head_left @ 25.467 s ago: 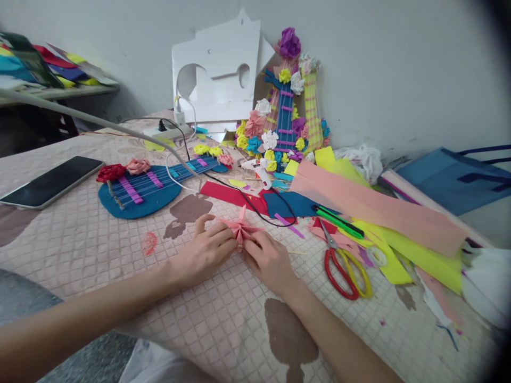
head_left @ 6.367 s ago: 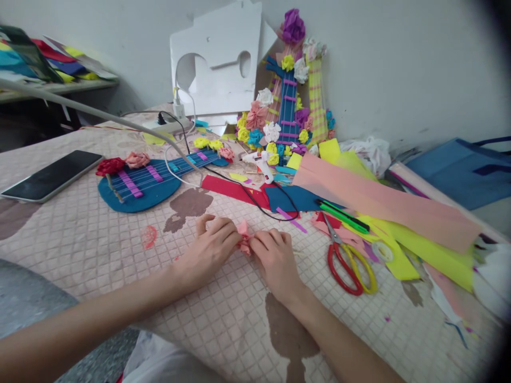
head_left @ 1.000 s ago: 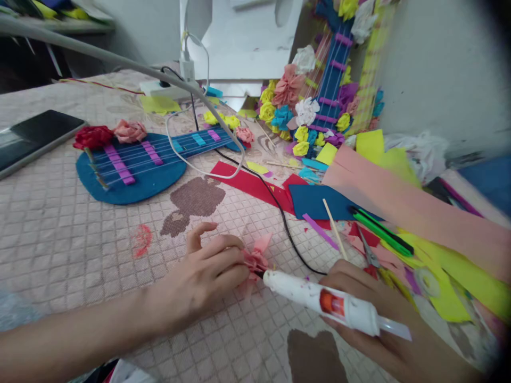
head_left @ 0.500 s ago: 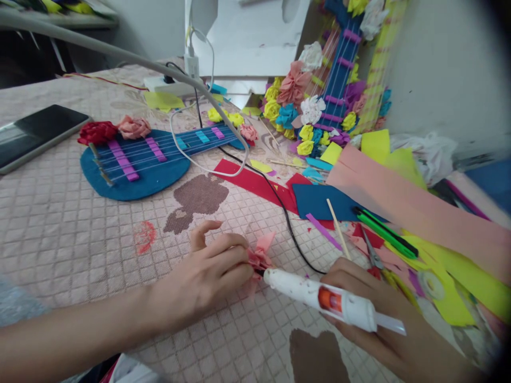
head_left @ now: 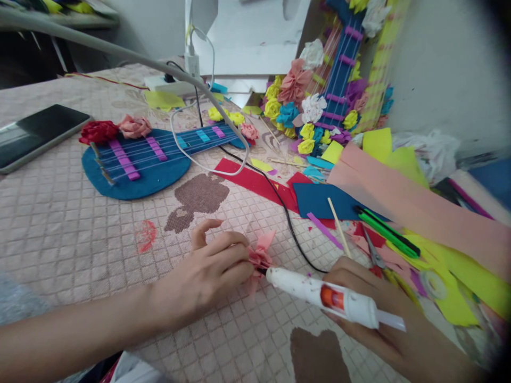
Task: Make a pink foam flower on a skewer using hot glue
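Pink paper, folded and pleated into a small flower (head_left: 261,252), sits at the fingertips of your left hand (head_left: 211,271), low over the quilted tablecloth (head_left: 120,250). You pinch it between thumb and fingers, while your index finger curls up and away from the rest. Your right hand (head_left: 371,300) is closed around a white glue gun (head_left: 305,286) — its dark nozzle points left, right up at the flower's near side, though you can't tell from this view whether the two touch. A clear glue stick (head_left: 392,321) pokes out of the gun's back end, and an orange part shows through the opening in its body.

Just beyond your right knuckles lies a thin wooden stick (head_left: 338,226), with a purple strip (head_left: 324,231) beside it. Past your left hand, a blue guitar shape (head_left: 147,165) lies flat, carrying a red flower (head_left: 98,132) and a pink rose (head_left: 134,126) near its wide end. A black cord (head_left: 285,210) curves across a red paper strip (head_left: 251,182) toward your right hand. To your right you have a green cutter (head_left: 389,232) and, partly hidden behind your hand, scissors (head_left: 374,254).
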The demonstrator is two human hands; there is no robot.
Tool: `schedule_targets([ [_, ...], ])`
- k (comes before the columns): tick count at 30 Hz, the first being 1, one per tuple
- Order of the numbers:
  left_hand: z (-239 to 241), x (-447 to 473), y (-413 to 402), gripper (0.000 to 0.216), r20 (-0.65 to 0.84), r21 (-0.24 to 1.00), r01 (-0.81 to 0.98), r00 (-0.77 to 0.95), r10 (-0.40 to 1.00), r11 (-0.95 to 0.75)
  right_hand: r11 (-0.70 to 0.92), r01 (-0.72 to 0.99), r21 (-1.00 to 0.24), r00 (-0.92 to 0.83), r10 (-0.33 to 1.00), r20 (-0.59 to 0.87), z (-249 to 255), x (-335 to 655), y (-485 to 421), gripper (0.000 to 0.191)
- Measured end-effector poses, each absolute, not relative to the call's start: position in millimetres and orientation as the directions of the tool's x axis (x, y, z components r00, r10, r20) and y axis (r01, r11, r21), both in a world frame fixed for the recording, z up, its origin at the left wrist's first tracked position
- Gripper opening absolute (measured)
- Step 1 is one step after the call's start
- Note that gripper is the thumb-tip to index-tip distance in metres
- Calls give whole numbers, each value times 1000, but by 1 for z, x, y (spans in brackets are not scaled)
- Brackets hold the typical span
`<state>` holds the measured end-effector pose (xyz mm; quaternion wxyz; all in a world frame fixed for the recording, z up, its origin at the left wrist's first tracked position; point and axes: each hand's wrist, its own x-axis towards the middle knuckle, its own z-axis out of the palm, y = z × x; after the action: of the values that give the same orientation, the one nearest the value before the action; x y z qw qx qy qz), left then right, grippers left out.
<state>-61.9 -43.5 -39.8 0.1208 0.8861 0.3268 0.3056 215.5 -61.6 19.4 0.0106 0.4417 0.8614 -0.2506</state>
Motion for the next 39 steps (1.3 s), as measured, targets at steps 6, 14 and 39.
schedule_targets([
  [6, -42, -63, -42, 28, 454, 405, 496, 621, 640, -768, 464, 797, -387, -577, 774, -261, 17, 220, -64, 7],
  [14, -43, -62, -42, 27, 453, 430, 503, 598, 661, -749, 447, 713, -540, -603, 784, -147, 26, 220, -63, 21],
  [39, -32, -53, -37, 17, 356, 469, 577, 569, 741, -668, 381, 720, -580, -437, 898, 47, 19, 228, -75, 15],
])
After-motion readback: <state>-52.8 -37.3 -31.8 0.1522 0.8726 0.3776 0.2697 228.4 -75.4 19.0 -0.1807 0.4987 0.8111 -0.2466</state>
